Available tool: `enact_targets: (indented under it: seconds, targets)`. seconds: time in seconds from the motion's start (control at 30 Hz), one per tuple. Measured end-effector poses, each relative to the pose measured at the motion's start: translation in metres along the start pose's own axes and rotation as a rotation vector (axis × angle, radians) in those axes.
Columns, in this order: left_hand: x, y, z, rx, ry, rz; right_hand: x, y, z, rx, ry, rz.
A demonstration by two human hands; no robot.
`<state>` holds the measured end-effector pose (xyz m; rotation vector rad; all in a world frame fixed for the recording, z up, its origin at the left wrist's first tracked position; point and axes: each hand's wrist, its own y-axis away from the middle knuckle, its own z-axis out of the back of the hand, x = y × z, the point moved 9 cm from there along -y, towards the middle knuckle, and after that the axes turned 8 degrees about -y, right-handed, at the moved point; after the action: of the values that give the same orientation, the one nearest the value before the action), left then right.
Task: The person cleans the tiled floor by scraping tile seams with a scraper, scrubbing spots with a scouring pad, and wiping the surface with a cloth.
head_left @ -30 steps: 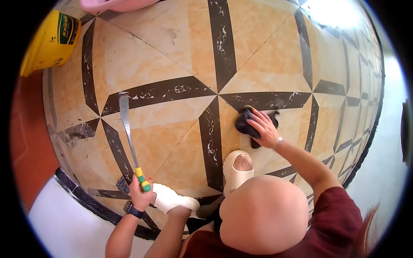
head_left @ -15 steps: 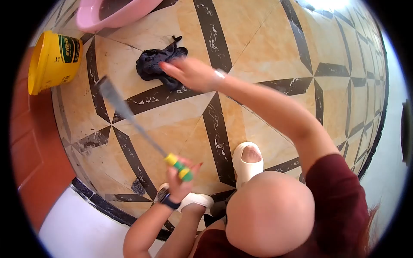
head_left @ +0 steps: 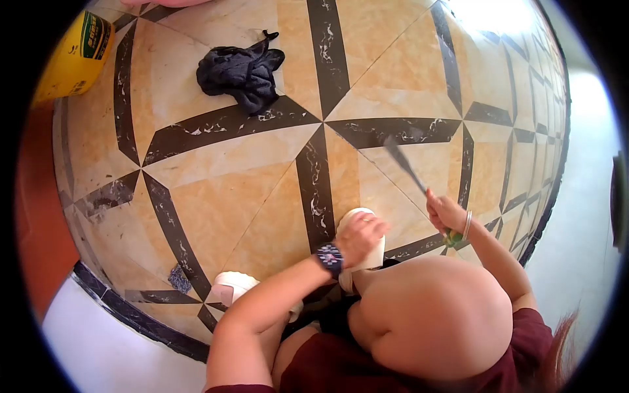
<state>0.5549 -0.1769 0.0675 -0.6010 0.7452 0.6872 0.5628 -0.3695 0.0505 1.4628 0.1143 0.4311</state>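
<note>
A scraper (head_left: 407,166) with a flat metal blade and a green-and-yellow handle slants over the tiled floor. My right hand (head_left: 445,213), wearing a bracelet, is closed around it, and the blade points up and to the left. My left hand (head_left: 362,239), with a dark patterned watch at its wrist, hangs over the right white slipper (head_left: 372,259). Its fingers are loosely bent and slightly blurred, and I see nothing in them. Beyond both hands, a crumpled dark cloth (head_left: 241,75) lies on the floor.
At the upper left stands a yellow bucket (head_left: 69,56); a pink basin (head_left: 173,2) shows at the top edge. A grey scouring pad (head_left: 179,279) lies near the left wall. The left white slipper (head_left: 234,283) is below, and a brown door (head_left: 36,216) borders the left side.
The scraper has passed from my left hand to my right and swung rightward. My right hand has left the dark cloth, which stays on the floor. The view has shifted, cutting off most of the basin.
</note>
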Motion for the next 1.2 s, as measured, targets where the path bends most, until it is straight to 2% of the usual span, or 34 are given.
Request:
enact_targets:
  seconds: [0.03,0.1,0.23,0.37,0.4,0.5,0.6,0.73,0.83,0.93,1.03,1.07,1.17,1.2]
  targets:
    - [0.012,0.011,0.01,-0.013,-0.051,-0.007,-0.017,0.0,0.005,-0.016,0.086,-0.099]
    - [0.037,0.017,0.028,0.176,-0.057,0.069,-0.027,0.009,-0.004,-0.006,0.054,-0.182]
    - [0.078,0.04,0.057,-0.009,-0.214,0.143,-0.031,0.018,-0.027,0.155,-0.177,-0.349]
    - [0.098,0.04,0.075,-0.039,-0.457,0.195,-0.021,0.013,-0.029,0.167,-0.187,-0.356]
    - [0.104,0.04,0.077,-0.034,-0.482,0.223,-0.035,0.008,-0.018,0.101,-0.057,-0.236]
    - [0.119,0.045,0.08,-0.042,-0.554,0.318,-0.046,0.01,-0.008,0.089,-0.036,-0.302]
    - [0.135,0.05,0.073,-0.075,-0.592,0.384,-0.023,-0.001,-0.002,0.072,0.059,-0.227]
    - [0.133,0.058,0.073,-0.139,-0.725,0.246,-0.036,0.002,0.011,0.036,0.122,-0.243]
    - [0.135,0.06,0.074,-0.161,-0.719,0.245,-0.011,-0.003,-0.002,0.042,0.15,-0.212]
    - [0.135,0.061,0.075,-0.182,-0.716,0.255,0.051,-0.033,-0.047,0.192,0.066,-0.117]
    - [0.139,0.062,0.074,-0.137,-0.706,0.259,0.019,-0.027,-0.041,0.153,0.034,-0.154]
    - [0.139,0.063,0.073,-0.145,-0.717,0.258,0.0,-0.016,-0.04,0.205,-0.077,-0.285]
    - [0.137,0.059,0.076,-0.138,-0.715,0.292,0.024,-0.012,-0.052,0.187,-0.065,-0.26]
    - [0.136,0.06,0.075,-0.148,-0.702,0.291,0.044,-0.023,-0.059,0.131,-0.014,-0.176]
